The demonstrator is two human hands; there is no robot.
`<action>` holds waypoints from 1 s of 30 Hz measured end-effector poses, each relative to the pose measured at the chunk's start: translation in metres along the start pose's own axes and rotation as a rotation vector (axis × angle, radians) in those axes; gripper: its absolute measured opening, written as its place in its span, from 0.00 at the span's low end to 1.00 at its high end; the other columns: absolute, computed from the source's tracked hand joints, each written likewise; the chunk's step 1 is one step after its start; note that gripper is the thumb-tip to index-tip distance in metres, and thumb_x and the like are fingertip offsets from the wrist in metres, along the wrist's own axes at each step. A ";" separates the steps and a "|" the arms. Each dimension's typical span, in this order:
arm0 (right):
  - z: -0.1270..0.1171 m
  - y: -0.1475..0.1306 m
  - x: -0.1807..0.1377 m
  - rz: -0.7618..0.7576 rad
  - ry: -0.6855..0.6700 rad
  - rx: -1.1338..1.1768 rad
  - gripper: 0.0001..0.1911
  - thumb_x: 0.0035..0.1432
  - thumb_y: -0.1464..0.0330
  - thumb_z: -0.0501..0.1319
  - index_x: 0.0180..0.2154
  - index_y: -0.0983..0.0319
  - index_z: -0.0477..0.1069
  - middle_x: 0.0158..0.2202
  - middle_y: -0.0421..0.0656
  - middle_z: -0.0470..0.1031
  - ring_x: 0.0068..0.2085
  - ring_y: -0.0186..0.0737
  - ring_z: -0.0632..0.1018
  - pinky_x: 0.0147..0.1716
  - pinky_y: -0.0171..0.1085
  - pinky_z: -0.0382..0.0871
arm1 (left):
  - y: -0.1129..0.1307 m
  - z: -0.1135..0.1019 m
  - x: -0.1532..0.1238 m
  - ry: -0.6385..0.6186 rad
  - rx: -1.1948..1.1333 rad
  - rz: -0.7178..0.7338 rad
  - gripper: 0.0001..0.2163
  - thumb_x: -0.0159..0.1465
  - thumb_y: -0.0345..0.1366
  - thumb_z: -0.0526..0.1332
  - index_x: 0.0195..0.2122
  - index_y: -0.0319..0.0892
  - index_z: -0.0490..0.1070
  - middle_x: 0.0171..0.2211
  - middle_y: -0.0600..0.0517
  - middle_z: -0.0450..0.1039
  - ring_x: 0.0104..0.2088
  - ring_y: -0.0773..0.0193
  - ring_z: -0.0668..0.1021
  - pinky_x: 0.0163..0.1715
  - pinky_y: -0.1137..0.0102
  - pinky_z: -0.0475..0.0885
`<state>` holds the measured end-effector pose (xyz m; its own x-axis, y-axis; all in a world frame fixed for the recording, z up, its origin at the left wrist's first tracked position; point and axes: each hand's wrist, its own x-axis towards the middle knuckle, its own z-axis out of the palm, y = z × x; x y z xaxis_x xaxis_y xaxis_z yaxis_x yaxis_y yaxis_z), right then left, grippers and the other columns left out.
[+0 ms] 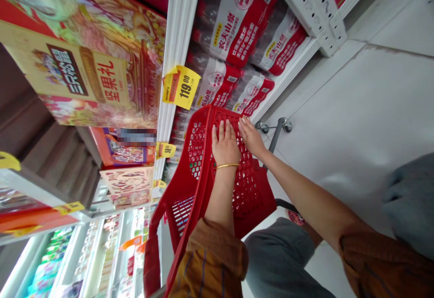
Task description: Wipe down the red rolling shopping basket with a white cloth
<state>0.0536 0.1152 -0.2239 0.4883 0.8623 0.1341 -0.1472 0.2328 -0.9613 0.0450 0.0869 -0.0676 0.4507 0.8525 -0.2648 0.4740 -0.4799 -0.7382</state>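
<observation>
A red plastic shopping cart (200, 194) with latticed walls stands tilted across the middle of the view. My left hand (226, 146), with a thin gold bracelet at the wrist, lies flat on the cart's meshed side, its fingers stretched out. Beside it my right hand (251, 137) rests with extended fingers against the same side, close to the far end. Neither hand grips anything. Just past the fingertips, shrink-wrapped packs of bottled water (251, 92) with red and white labels lie on the bottom shelf.
Boxed gift sets (98, 78) stand on the shelf at left, above a yellow price tag (183, 87). A perforated white shelf post (312, 11) is at upper right. Cart wheels (285, 125) touch the pale tiled floor (379, 117). Lit shelves (84, 253) continue at lower left.
</observation>
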 end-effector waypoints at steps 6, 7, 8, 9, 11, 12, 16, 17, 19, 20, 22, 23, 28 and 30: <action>-0.005 -0.004 -0.013 -0.038 -0.049 -0.016 0.24 0.68 0.63 0.45 0.61 0.63 0.59 0.65 0.49 0.56 0.66 0.43 0.54 0.64 0.49 0.51 | -0.001 0.002 0.001 0.004 0.018 0.015 0.23 0.67 0.31 0.42 0.63 0.35 0.55 0.67 0.47 0.49 0.67 0.55 0.50 0.66 0.52 0.38; -0.006 -0.005 -0.016 -0.044 -0.058 -0.018 0.23 0.67 0.64 0.45 0.61 0.63 0.60 0.65 0.49 0.56 0.66 0.43 0.54 0.64 0.49 0.52 | -0.001 0.003 0.001 0.008 0.017 0.018 0.23 0.67 0.31 0.42 0.63 0.35 0.55 0.67 0.46 0.49 0.67 0.55 0.50 0.66 0.52 0.39; -0.007 -0.007 -0.019 -0.048 -0.069 -0.020 0.23 0.67 0.65 0.46 0.61 0.63 0.59 0.65 0.49 0.56 0.66 0.43 0.54 0.64 0.49 0.52 | -0.001 0.004 0.001 0.013 0.014 0.019 0.23 0.67 0.31 0.42 0.63 0.35 0.55 0.66 0.46 0.49 0.67 0.55 0.50 0.66 0.52 0.38; -0.009 -0.009 -0.022 -0.051 -0.082 -0.023 0.23 0.67 0.66 0.46 0.61 0.62 0.59 0.64 0.49 0.57 0.66 0.43 0.54 0.64 0.50 0.53 | -0.001 0.004 0.001 0.018 0.010 0.020 0.23 0.67 0.31 0.42 0.63 0.36 0.55 0.66 0.46 0.49 0.67 0.55 0.50 0.66 0.52 0.38; -0.011 -0.013 -0.030 -0.054 -0.121 -0.038 0.23 0.67 0.68 0.46 0.61 0.63 0.59 0.64 0.50 0.57 0.66 0.43 0.55 0.63 0.50 0.54 | -0.002 0.005 0.001 0.025 0.002 0.017 0.23 0.67 0.31 0.42 0.63 0.36 0.55 0.66 0.47 0.49 0.67 0.56 0.50 0.66 0.53 0.38; -0.012 -0.016 -0.034 -0.056 -0.145 -0.052 0.23 0.66 0.70 0.46 0.61 0.63 0.59 0.64 0.51 0.57 0.66 0.43 0.55 0.63 0.50 0.55 | -0.002 0.006 0.001 0.027 -0.001 0.014 0.23 0.67 0.31 0.42 0.63 0.37 0.55 0.66 0.47 0.49 0.67 0.57 0.50 0.66 0.53 0.38; -0.020 -0.029 -0.053 -0.038 -0.244 -0.161 0.25 0.63 0.74 0.48 0.61 0.66 0.58 0.64 0.54 0.57 0.65 0.46 0.57 0.61 0.50 0.58 | -0.002 0.005 0.002 0.019 -0.007 0.012 0.23 0.67 0.32 0.43 0.63 0.36 0.56 0.66 0.47 0.50 0.67 0.57 0.51 0.66 0.53 0.38; -0.023 -0.034 -0.056 -0.029 -0.270 -0.205 0.25 0.62 0.74 0.48 0.61 0.67 0.58 0.63 0.55 0.58 0.65 0.47 0.59 0.60 0.50 0.60 | -0.003 0.004 0.002 0.012 -0.010 0.015 0.23 0.67 0.32 0.43 0.63 0.36 0.56 0.66 0.47 0.50 0.67 0.57 0.51 0.66 0.53 0.39; -0.032 -0.046 -0.058 -0.005 -0.328 -0.300 0.24 0.60 0.75 0.50 0.58 0.68 0.61 0.61 0.57 0.62 0.61 0.49 0.65 0.56 0.49 0.65 | -0.005 0.000 0.003 -0.007 -0.021 0.028 0.22 0.67 0.32 0.44 0.62 0.36 0.57 0.66 0.46 0.52 0.66 0.57 0.53 0.66 0.54 0.40; -0.036 -0.052 -0.056 0.011 -0.353 -0.338 0.22 0.60 0.74 0.51 0.56 0.67 0.63 0.59 0.57 0.65 0.58 0.50 0.70 0.53 0.47 0.68 | -0.006 -0.003 0.003 -0.017 -0.026 0.036 0.22 0.67 0.32 0.45 0.62 0.35 0.58 0.65 0.45 0.52 0.66 0.57 0.54 0.66 0.54 0.41; -0.043 -0.063 -0.045 0.062 -0.329 -0.352 0.19 0.60 0.71 0.51 0.52 0.64 0.66 0.49 0.54 0.74 0.47 0.50 0.77 0.47 0.46 0.71 | -0.009 -0.009 0.002 -0.021 -0.034 0.042 0.22 0.66 0.31 0.46 0.61 0.34 0.59 0.65 0.44 0.54 0.66 0.57 0.54 0.66 0.57 0.43; -0.045 -0.067 -0.036 0.092 -0.250 -0.330 0.18 0.61 0.70 0.51 0.52 0.63 0.65 0.45 0.52 0.76 0.44 0.48 0.78 0.46 0.46 0.72 | -0.011 -0.012 0.002 -0.011 -0.034 0.039 0.22 0.66 0.31 0.46 0.61 0.33 0.59 0.65 0.44 0.54 0.66 0.57 0.54 0.66 0.57 0.44; -0.028 -0.062 0.022 -0.004 0.204 -0.106 0.13 0.60 0.65 0.54 0.45 0.63 0.66 0.46 0.52 0.71 0.50 0.47 0.72 0.51 0.48 0.67 | -0.017 -0.020 0.001 0.070 -0.015 -0.027 0.24 0.65 0.29 0.46 0.62 0.33 0.57 0.66 0.45 0.52 0.67 0.57 0.49 0.66 0.57 0.41; -0.016 -0.054 0.036 -0.026 0.205 -0.043 0.14 0.62 0.63 0.53 0.44 0.64 0.69 0.49 0.54 0.69 0.53 0.46 0.70 0.55 0.47 0.64 | -0.017 -0.020 0.001 0.069 -0.008 -0.050 0.24 0.64 0.29 0.47 0.62 0.32 0.56 0.66 0.44 0.52 0.67 0.57 0.50 0.66 0.57 0.42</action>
<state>0.0926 0.1263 -0.1712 0.6571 0.7456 0.1109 -0.0978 0.2303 -0.9682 0.0521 0.0918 -0.0430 0.4775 0.8591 -0.1844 0.5032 -0.4395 -0.7441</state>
